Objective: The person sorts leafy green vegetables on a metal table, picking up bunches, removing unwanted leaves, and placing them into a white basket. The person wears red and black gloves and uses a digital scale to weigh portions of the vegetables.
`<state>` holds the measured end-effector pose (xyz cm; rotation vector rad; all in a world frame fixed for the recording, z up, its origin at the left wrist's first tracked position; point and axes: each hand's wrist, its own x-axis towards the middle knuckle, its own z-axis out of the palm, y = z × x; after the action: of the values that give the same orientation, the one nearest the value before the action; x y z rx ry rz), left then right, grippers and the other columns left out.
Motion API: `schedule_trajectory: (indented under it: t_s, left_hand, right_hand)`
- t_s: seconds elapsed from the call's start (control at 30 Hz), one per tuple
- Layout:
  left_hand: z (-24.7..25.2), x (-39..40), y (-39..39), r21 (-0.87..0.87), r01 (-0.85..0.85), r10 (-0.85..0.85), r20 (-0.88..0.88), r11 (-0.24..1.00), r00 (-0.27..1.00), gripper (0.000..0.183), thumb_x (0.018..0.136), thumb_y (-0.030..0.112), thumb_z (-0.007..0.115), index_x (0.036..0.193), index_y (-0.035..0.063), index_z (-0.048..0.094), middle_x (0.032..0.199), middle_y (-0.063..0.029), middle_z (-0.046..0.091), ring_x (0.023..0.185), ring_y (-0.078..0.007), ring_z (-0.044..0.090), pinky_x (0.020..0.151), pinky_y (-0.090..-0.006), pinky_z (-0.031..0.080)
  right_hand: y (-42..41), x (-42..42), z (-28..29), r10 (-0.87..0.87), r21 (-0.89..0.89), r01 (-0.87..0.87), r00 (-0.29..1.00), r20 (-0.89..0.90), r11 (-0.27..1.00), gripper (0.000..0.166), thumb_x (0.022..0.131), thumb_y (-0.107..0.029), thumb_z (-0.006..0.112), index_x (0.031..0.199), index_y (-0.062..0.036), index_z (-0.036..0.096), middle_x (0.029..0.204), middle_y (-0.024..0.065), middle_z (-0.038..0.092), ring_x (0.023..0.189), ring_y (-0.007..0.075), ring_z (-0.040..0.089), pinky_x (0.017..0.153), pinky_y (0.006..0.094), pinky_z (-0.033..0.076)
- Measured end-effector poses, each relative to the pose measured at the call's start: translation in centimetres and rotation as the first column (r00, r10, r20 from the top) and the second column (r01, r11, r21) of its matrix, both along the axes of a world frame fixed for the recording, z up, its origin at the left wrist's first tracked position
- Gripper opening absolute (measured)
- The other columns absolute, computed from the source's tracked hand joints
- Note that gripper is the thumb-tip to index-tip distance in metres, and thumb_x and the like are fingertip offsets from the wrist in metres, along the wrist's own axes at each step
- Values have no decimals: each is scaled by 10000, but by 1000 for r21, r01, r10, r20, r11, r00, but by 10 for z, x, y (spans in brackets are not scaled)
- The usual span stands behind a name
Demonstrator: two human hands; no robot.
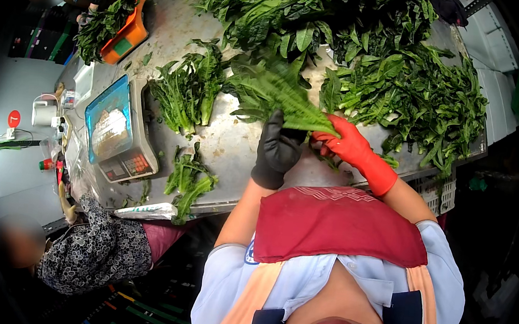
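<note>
My right hand (346, 144), in a red rubber glove, grips the stem end of a bunch of long green leaves (288, 93). The leaves point up and to the left, and their far part is blurred. Close beside the stems is my left hand (278, 149), in a black glove, with one finger raised against the leaves; its other fingers are partly hidden, so I cannot tell whether they hold anything. Left of the hands, a bundle of leafy greens (189, 89) lies on the metal table (220, 158), with a smaller bunch (188, 179) nearer the edge.
Large heaps of greens lie at the far side (300, 17) and on the right (400, 91). A digital scale (144, 129) with a blue tray (110, 119) stands left. Greens fill an orange scoop-like container (127, 32) by a co-worker's gloved hand (84, 18). Another person in a patterned top (95, 245) is lower left.
</note>
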<state>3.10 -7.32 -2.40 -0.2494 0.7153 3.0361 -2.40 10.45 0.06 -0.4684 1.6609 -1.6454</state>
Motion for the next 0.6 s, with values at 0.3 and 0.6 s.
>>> schedule_trajectory:
  t_s: [0.3, 0.6]
  left_hand:
    - [-15, 12, -1, -430, 202, -266, -93, 880, 960, 487, 907, 89, 487, 1371, 68, 339, 1308, -88, 470, 1174, -189, 478, 972, -313, 392]
    - [-77, 13, -9, -931, -103, -155, -166, 349, 974, 452, 752, -98, 422, 1181, -27, 546, 918, -172, 640, 746, -274, 618, 634, -319, 471]
  right_hand:
    - [2, 2, 14, 241, -363, -57, 841, 485, 930, 478, 929, -436, 451, 1104, -5, 561, 793, 106, 639, 493, 95, 469, 450, 222, 367]
    - [-9, 12, 1, -244, 206, 329, 903, -352, 921, 433, 849, -377, 593, 995, 30, 612, 772, 52, 606, 630, 99, 565, 559, 235, 437]
